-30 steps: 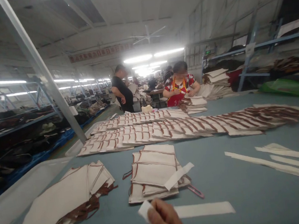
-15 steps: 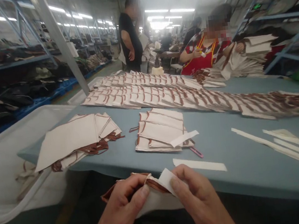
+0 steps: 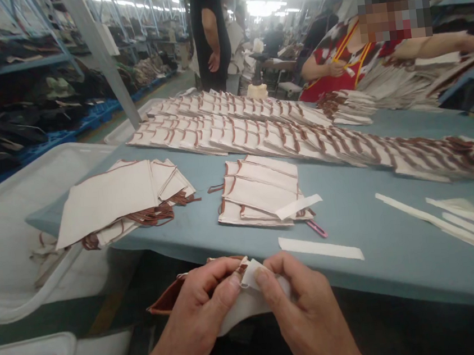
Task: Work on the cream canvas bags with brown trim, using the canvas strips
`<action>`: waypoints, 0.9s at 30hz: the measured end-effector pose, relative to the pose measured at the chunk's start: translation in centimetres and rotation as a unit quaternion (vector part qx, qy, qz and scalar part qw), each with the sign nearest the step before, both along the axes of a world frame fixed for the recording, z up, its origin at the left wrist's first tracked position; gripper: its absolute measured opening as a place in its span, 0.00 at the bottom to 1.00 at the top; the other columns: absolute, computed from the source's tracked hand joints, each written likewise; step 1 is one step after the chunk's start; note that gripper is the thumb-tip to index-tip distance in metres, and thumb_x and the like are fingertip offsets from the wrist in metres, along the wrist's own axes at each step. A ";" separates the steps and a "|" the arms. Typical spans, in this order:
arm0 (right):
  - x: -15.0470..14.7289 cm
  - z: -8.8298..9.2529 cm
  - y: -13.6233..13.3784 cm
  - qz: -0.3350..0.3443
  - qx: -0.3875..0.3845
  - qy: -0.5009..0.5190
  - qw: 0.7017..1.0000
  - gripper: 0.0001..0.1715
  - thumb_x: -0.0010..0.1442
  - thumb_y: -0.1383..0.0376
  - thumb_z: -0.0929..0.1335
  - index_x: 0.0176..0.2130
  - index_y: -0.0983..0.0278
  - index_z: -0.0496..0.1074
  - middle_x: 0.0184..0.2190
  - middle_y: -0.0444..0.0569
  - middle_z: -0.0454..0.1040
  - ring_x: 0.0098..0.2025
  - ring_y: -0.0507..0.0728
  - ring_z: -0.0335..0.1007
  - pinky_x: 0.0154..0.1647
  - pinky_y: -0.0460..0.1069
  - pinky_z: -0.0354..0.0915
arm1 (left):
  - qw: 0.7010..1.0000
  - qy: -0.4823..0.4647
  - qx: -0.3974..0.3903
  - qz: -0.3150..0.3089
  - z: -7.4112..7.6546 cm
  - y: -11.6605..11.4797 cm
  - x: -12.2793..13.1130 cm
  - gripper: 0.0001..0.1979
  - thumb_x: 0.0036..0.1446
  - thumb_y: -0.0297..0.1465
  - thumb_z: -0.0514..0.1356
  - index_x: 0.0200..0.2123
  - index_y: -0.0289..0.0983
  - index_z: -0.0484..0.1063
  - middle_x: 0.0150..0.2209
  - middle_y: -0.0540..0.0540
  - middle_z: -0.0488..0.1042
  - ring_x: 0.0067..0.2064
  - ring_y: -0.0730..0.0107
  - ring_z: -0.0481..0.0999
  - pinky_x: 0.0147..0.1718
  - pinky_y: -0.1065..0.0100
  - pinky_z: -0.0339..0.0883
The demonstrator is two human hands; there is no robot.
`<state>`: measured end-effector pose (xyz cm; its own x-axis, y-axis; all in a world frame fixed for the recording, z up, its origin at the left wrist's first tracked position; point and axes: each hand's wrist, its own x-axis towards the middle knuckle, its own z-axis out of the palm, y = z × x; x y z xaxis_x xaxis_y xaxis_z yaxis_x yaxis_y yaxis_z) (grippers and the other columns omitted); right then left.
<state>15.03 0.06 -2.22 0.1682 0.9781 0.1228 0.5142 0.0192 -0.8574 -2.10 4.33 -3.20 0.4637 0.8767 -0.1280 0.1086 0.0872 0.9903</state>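
Observation:
My left hand is closed on a cream fabric pouch with brown edging, held just off the table's front edge. Thumb and forefinger pinch its top edge, and a brown lining shows at the pouch's left end. Between the thumb and fingers of my right hand is a short white strip, which lies against the pouch's edge close to my left fingertips. My fingers hide part of both the strip and the pouch.
Stacked cream pouches lie ahead, with a loose white strip and a pink tool nearby. Another pile sits left, beside a white bin. Long overlapping pouch rows cross the blue table. A co-worker in a red apron stands across.
My right hand has brought the white strip left, onto the pouch edge by my left fingertips. The view has tilted down slightly. The co-worker's arm now stretches out to the right.

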 end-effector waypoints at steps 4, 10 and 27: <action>0.1 -0.5 0.4 0.002 0.023 -0.020 1.000 0.21 0.70 0.55 0.65 0.27 0.61 0.68 0.16 0.38 0.65 0.16 0.49 0.60 0.19 0.45 0.54 | 1.000 0.002 -0.004 0.006 -0.4 0.2 0.1 0.20 0.67 0.43 0.58 0.48 0.35 0.83 0.37 0.44 0.82 0.35 0.63 0.75 0.32 0.72 0.66; 0.0 -0.9 0.4 -0.023 0.017 -0.036 0.999 0.20 0.69 0.56 0.66 0.27 0.61 0.68 0.16 0.38 0.65 0.16 0.49 0.61 0.19 0.44 0.54 | 1.000 0.009 -0.010 0.001 -0.5 0.5 0.1 0.21 0.68 0.44 0.58 0.48 0.35 0.83 0.33 0.45 0.80 0.32 0.66 0.73 0.30 0.73 0.65; -0.3 -1.5 1.0 -0.055 0.002 -0.028 0.998 0.18 0.65 0.57 0.66 0.25 0.60 0.65 0.15 0.37 0.60 0.16 0.50 0.56 0.19 0.44 0.51 | 0.997 -0.024 -0.073 0.012 -2.1 0.4 0.1 0.19 0.68 0.43 0.60 0.49 0.35 0.82 0.35 0.45 0.80 0.32 0.71 0.68 0.29 0.75 0.63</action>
<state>14.68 1.10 -3.73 0.2670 0.9535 0.1396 0.5603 -0.0357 -0.8275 -1.96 4.74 -5.34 0.4517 0.8610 -0.2339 0.0580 0.2332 0.9707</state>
